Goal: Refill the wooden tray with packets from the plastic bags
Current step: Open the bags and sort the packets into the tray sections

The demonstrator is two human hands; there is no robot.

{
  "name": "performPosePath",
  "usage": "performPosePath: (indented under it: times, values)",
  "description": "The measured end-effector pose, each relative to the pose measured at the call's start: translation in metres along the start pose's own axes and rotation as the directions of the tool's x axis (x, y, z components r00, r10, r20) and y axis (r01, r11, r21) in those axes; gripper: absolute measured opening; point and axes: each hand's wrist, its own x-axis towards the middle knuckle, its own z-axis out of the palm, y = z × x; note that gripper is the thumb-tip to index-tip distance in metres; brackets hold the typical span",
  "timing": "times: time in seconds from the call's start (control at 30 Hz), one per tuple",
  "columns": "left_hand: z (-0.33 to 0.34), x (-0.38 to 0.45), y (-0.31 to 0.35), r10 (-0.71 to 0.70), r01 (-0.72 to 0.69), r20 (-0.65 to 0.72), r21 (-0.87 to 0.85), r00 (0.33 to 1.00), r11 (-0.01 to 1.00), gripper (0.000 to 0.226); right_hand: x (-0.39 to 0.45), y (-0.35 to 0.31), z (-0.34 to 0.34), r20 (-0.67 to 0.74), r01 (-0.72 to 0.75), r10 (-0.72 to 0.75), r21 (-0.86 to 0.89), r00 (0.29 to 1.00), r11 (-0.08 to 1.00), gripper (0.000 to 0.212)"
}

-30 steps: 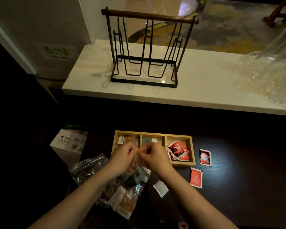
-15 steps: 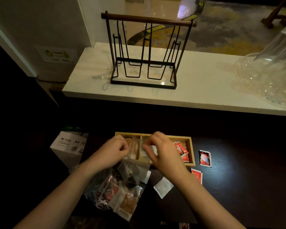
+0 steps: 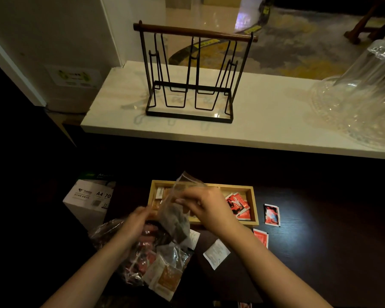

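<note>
**Desk editor:** Head view, dim desk [image 3: 320, 252]: what are both hands doing?

**Me:** My left hand [image 3: 136, 225] and right hand [image 3: 206, 206] lift a small clear plastic bag [image 3: 176, 210] over the wooden tray [image 3: 255, 210]. Each hand pinches the bag's film near its upper part; dark packets sag in its bottom. The bag hangs in front of the tray's left and middle compartments, its open mouth pointing up and away from me.

**Desk editor:** How full is the tray?

**Me:** Right compartment holds several red packets [image 3: 238, 204]. Left compartment shows some pale and orange packets [image 3: 159, 194], partly hidden by the bag. I cannot tell what the middle one holds; my right hand and the bag cover it.

**Desk editor:** And what is left?

**Me:** Plenty, I judge. A larger crumpled plastic bag [image 3: 111, 234] lies under my left wrist with packets inside, more bagged packets [image 3: 167, 276] sit near my left forearm, and loose ones lie on the desk: a white sachet [image 3: 216, 253], one red packet [image 3: 271, 214] right of the tray, another red packet [image 3: 261, 237] just below its corner. The bag in hand is not yet emptied, so the refill looks roughly midway.
</note>
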Motion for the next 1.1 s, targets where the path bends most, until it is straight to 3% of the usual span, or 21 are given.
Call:
performPosePath:
  times: [0.07,0.13,0.2,0.27,0.4,0.5,0.6,0.77,0.9,1.1]
  values:
    - [0.010,-0.002,-0.016,-0.153,0.177,0.124,-0.212,0.980,0.961,0.039,0.004,-0.002,-0.006,-0.068,-0.009,0.015,0.080,0.998,0.997,0.032]
    - [0.020,-0.003,-0.028,-0.194,0.290,0.262,-0.406,0.946,0.867,0.047,0.008,-0.004,-0.010,-0.125,-0.053,0.080,0.207,0.989,0.977,0.029]
    - [0.028,-0.002,-0.031,-0.131,0.284,0.309,-0.525,0.942,0.802,0.048,0.009,-0.004,-0.016,-0.152,-0.098,0.164,0.367,0.975,0.925,0.027]
    - [0.033,-0.005,-0.022,-0.064,0.199,0.257,-0.543,0.964,0.816,0.041,0.007,-0.004,-0.024,-0.167,-0.119,0.223,0.477,0.960,0.871,0.019]
    - [0.030,-0.013,-0.005,0.066,-0.041,0.042,-0.441,0.997,0.897,0.024,0.000,0.008,-0.035,-0.166,-0.190,0.356,0.605,0.920,0.773,0.019]
    - [0.022,-0.015,-0.001,0.205,-0.210,-0.047,-0.256,0.978,0.944,0.021,-0.006,0.018,-0.038,-0.171,-0.208,0.407,0.649,0.897,0.732,0.023]
    - [0.012,-0.017,0.001,0.325,-0.342,-0.128,-0.154,0.937,0.927,0.023,-0.014,0.029,-0.038,-0.157,-0.254,0.447,0.640,0.881,0.726,0.023]
    - [0.002,-0.019,0.003,0.427,-0.451,-0.207,-0.081,0.880,0.889,0.024,-0.024,0.041,-0.039,-0.105,-0.296,0.453,0.625,0.885,0.722,0.018]
    - [-0.006,-0.016,0.001,0.530,-0.529,-0.248,0.077,0.811,0.845,0.024,-0.026,0.052,-0.037,-0.022,-0.373,0.467,0.571,0.884,0.732,0.018]
    - [-0.010,-0.005,-0.004,0.544,-0.525,-0.179,0.142,0.820,0.839,0.024,-0.046,0.077,-0.025,0.229,-0.570,0.553,0.574,0.801,0.588,0.013]
